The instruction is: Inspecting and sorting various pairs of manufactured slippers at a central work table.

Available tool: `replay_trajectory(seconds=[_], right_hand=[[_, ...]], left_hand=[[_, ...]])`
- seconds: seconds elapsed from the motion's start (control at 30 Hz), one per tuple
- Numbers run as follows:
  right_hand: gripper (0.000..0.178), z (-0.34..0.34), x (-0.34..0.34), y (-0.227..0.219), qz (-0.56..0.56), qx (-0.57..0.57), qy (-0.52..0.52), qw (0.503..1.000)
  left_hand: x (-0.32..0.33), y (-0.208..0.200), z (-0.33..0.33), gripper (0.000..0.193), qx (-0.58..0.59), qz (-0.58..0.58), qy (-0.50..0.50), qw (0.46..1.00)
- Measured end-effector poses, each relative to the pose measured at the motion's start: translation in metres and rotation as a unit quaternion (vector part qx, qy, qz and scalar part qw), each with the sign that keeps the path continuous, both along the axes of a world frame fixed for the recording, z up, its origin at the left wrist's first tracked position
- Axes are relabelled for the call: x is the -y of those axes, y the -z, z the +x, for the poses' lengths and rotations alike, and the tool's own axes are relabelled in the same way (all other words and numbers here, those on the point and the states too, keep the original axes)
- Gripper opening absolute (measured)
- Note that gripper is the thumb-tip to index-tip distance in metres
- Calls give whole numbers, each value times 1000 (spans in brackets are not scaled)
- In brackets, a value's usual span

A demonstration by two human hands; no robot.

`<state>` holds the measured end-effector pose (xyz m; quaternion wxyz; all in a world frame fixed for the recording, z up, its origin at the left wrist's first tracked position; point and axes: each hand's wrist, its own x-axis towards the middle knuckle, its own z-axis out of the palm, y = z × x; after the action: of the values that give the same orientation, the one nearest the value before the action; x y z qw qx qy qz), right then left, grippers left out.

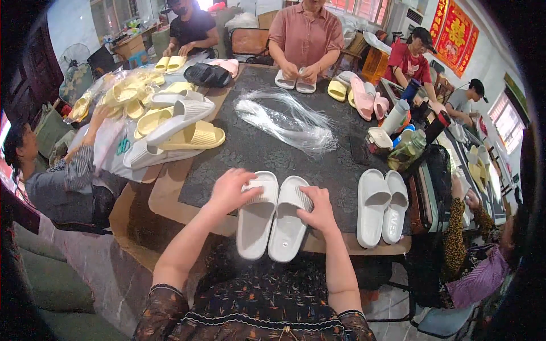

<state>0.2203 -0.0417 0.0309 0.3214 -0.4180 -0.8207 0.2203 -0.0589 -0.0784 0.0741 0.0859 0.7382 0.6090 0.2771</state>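
A pair of light grey slide slippers lies side by side at the table's near edge, toes pointing away from me. My left hand (232,190) grips the left slipper (255,230) at its strap, thumb across the top and fingers along the outer side. On the right slipper (287,233), my right hand (317,209) holds the strap's outer edge between thumb and fingers. Another grey slipper pair (374,207) rests to my right, one shoe tilted against the other. Beyond my hands lies a loose bundle of clear plastic strands (290,125).
Yellow and grey slippers (176,122) are heaped at the left, with black slides (207,74) behind them. Bottles and cups (406,122) crowd the right side of the dark-covered table (210,170). Several people sit or stand around it; one across handles grey slippers (296,84).
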Motion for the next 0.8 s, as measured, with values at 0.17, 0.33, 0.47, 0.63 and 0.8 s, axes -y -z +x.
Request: replay_trajectory(seconds=[0.17, 0.33, 0.47, 0.63, 0.8], right_hand=[[61, 0, 2, 7, -10, -24, -2, 1000], [60, 2, 1, 18, 29, -42, -12, 999], [55, 3, -3, 17, 21, -64, -17, 998], [38, -13, -32, 14, 1, -104, 79, 991], [28, -50, -51, -7, -124, 1, 59, 991]], left_hand=[[-65, 20, 32, 30, -23, 68, 104, 992], [-100, 55, 48, 19, -107, -99, 114, 983], [-96, 71, 48, 18, 172, -44, 50, 983], [-94, 62, 53, 17, 385, 17, -28, 922], [-95, 64, 49, 15, 401, 66, -29, 913]])
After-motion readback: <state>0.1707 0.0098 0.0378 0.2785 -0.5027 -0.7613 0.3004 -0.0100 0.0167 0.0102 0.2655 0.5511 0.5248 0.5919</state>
